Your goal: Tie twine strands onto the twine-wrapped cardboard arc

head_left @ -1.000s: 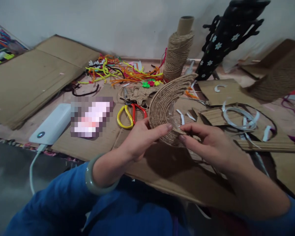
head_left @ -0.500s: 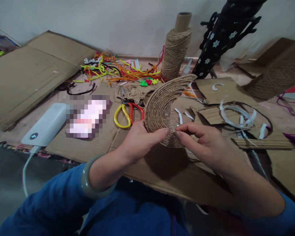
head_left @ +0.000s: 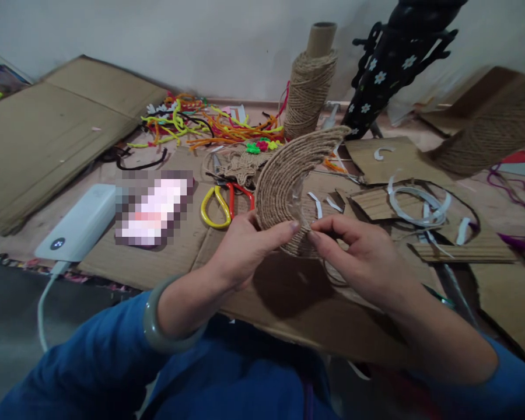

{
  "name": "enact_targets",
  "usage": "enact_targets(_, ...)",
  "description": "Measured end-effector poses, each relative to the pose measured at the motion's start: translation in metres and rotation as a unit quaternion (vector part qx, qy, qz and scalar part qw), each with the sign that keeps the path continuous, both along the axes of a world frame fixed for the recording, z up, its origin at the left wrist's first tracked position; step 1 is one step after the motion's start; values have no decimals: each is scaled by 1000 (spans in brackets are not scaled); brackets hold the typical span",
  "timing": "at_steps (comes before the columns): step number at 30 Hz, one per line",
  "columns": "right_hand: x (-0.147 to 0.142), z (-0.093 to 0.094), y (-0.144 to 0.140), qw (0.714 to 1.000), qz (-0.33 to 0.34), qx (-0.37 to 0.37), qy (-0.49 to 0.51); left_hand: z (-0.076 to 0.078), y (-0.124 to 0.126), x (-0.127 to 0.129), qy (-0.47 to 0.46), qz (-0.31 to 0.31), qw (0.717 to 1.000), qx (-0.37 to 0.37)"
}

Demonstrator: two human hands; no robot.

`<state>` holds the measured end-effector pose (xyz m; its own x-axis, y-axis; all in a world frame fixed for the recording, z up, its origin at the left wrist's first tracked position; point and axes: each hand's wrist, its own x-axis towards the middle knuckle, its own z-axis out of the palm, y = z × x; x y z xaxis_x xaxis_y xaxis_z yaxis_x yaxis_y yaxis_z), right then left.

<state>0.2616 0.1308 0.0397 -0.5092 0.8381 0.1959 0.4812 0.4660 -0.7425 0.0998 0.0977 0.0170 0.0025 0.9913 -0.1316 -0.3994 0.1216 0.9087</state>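
The left hand (head_left: 254, 245) clasps the twine crescent (head_left: 275, 189) near its lower end, thumb on top; from that grip its long axis curves up, away and then rightward. Just right of that thumb, the right hand (head_left: 367, 251) pinches, fingertips together, at the inner edge; exactly what is nipped is unclear.
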Motion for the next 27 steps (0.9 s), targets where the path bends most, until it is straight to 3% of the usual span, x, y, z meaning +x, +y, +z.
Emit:
enact_targets(4,0,-1,0,1000,18,5,9,-2,1,2,-31,8,999,1)
enact_targets(11,5,2,2,1000,21,-11,9,2,2,-1,0,30,1000,5)
enact_targets(20,-4,0,-1,999,-8,37,18,1,0,4,-75,-6,997,-4)
enact_targets(27,-1,-3,-1,998,18,56,10,-2,0,2,-22,11,1000,17)
